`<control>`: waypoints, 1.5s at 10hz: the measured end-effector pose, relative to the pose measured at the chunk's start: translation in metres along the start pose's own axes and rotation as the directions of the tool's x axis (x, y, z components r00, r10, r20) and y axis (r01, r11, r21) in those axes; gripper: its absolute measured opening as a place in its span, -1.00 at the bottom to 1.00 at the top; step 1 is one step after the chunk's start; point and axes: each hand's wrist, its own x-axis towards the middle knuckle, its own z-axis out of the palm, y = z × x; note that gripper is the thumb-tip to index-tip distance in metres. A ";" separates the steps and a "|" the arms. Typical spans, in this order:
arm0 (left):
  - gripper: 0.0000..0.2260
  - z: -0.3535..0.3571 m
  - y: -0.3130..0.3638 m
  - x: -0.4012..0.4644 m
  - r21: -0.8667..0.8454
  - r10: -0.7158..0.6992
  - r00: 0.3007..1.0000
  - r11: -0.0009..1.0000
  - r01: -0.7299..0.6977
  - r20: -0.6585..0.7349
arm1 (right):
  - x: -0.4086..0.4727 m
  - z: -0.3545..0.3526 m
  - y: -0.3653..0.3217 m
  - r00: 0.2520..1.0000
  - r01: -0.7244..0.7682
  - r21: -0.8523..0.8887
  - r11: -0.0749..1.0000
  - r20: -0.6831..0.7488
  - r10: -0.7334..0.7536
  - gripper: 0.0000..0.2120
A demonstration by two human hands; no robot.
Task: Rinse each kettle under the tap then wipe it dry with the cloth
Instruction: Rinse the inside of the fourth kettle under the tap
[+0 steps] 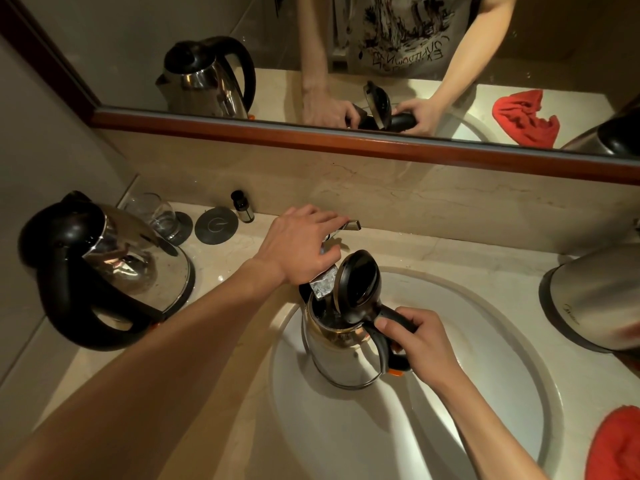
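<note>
A kettle (341,344) stands in the sink (467,393), under the tap (341,230) at its back edge. A second kettle (104,271) sits on the counter (221,271) to the left, a glass (157,213) behind it. A third kettle (595,299) stands right of the sink, the cloth (616,445) in front of it.

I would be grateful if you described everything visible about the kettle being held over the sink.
The kettle has a shiny steel-looking body, a black handle and a black hinged lid standing open. It is held roughly upright over the white sink, its mouth under the tap spout, with water showing inside. The right hand grips its handle; the left hand rests on the tap. An orange part shows at the handle's base.
</note>
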 end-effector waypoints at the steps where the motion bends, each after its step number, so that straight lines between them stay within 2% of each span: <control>1: -0.44 0.000 0.000 0.000 -0.007 0.001 1.000 1.000 -0.001 -0.002 | 0.000 0.000 -0.001 1.000 0.002 -0.004 1.000 0.000 -0.002 -0.32; 11: -0.43 -0.002 0.001 -0.001 -0.010 -0.003 1.000 1.000 0.003 0.006 | 0.001 0.000 0.000 1.000 -0.004 0.025 1.000 -0.003 0.004 -0.34; 15: -0.43 -0.003 0.001 -0.001 -0.006 -0.001 1.000 1.000 0.001 0.011 | 0.001 0.000 -0.001 1.000 -0.012 0.020 1.000 -0.016 0.012 -0.44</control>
